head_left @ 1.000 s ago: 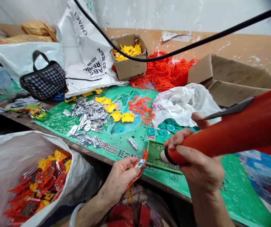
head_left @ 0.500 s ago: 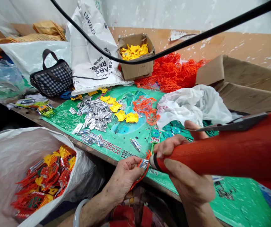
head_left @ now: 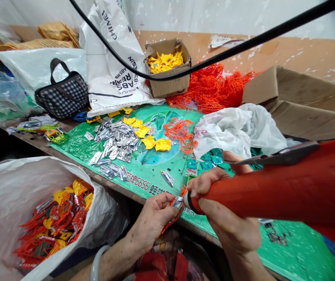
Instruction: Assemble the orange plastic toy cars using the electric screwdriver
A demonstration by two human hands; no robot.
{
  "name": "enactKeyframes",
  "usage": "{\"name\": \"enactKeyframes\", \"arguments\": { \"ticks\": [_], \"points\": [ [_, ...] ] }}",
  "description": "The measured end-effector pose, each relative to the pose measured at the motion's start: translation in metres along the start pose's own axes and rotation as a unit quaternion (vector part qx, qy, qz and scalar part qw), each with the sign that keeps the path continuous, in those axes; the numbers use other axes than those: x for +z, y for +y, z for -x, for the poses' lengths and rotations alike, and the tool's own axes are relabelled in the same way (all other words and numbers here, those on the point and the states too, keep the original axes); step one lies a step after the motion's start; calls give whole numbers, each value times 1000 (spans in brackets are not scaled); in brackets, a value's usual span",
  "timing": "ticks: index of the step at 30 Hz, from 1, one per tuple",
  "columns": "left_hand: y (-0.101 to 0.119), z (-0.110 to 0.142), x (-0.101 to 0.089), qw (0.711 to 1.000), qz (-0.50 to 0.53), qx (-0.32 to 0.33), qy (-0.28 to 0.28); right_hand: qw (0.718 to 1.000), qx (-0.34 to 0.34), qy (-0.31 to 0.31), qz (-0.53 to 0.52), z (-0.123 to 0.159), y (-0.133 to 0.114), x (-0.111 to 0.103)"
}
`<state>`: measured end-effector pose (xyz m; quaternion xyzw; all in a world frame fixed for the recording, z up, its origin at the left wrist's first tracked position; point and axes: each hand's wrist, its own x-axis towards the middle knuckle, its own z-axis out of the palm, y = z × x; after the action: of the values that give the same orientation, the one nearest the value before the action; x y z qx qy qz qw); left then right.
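My left hand point(head_left: 155, 214) pinches an orange plastic toy part point(head_left: 181, 210) with a silver-and-white printed piece point(head_left: 178, 202) on it, near the table's front edge. My right hand point(head_left: 228, 214) is wrapped round the front of a red electric screwdriver point(head_left: 266, 191). Its grey nose touches or nearly touches the part in my left hand; the bit itself is hidden. Just behind the nose lies a small green part point(head_left: 190, 178), partly covered by my right fingers. Silver pieces point(head_left: 167, 178) lie on the green mat point(head_left: 144, 168) beyond my left hand.
A white sack point(head_left: 103, 218) of orange and yellow parts stands at lower left. Farther back are yellow parts point(head_left: 163, 144), orange frames point(head_left: 181, 132), a crumpled white bag point(head_left: 237, 127) and a cardboard box point(head_left: 167, 88). A black cable point(head_left: 214, 62) crosses overhead. Small dark screws point(head_left: 277, 236) lie at right.
The screwdriver and my right hand have shifted very slightly left. My left hand keeps the same hold on the orange part. The view has moved a little.
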<state>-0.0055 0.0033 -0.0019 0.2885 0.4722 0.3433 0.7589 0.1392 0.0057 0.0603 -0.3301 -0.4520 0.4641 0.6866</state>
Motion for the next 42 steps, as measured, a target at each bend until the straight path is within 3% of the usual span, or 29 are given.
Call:
{"name": "enactKeyframes", "arguments": {
  "ticks": [22, 27, 34, 42],
  "points": [
    [1, -2, 4, 1000, 7, 12, 7, 999, -9, 22, -44, -5, 3, -1],
    [7, -6, 5, 999, 26, 28, 24, 997, -45, 69, -4, -10, -3, -21],
    [15, -7, 8, 1000, 28, 7, 1, 987, -24, 127, 91, -7, 17, -54],
    [22, -8, 14, 998, 60, -1, 18, 983, -24, 125, 131, 2, 27, -66]
  ]
}}
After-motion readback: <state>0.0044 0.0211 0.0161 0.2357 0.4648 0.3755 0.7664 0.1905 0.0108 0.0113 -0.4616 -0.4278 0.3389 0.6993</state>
